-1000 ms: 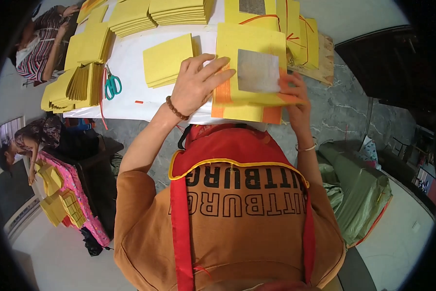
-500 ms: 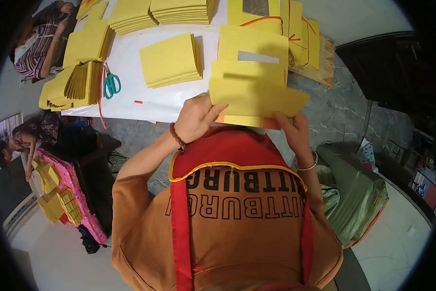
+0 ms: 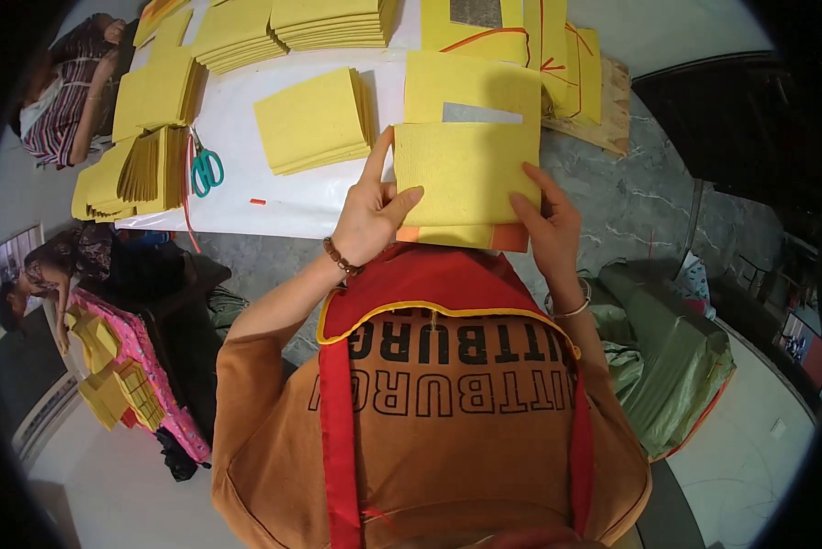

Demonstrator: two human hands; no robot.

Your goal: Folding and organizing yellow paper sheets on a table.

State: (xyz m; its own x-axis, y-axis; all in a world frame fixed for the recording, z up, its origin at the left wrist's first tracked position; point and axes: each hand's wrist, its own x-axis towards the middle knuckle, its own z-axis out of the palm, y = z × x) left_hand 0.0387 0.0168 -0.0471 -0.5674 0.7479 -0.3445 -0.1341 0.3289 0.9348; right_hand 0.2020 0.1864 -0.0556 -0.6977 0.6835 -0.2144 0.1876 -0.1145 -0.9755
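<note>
A yellow paper sheet [image 3: 466, 169] lies flat in front of me, its near edge over yellow and orange strips [image 3: 508, 239]. My left hand [image 3: 371, 215] grips its left edge, thumb on top and index finger stretched along the side. At the right edge my right hand [image 3: 548, 220] holds the sheet between thumb and fingers. Beyond it lies another yellow sheet [image 3: 470, 78] with a grey patch [image 3: 481, 113] showing. To the left sits a small stack of yellow paper [image 3: 310, 121].
Green-handled scissors [image 3: 207, 172] lie by fanned yellow paper [image 3: 141, 169] on the white table [image 3: 237, 206]. More stacks [image 3: 333, 23] stand at the back, with red-tied bundles [image 3: 566, 78] at the right. A green sack [image 3: 671, 357] is at my right; other people [image 3: 81, 91] are at the left.
The near flap of the yellow sheet, raised and slanted before, now lies flat and square. My left index finger has stretched out along the edge; my right fingers have moved up its right side.
</note>
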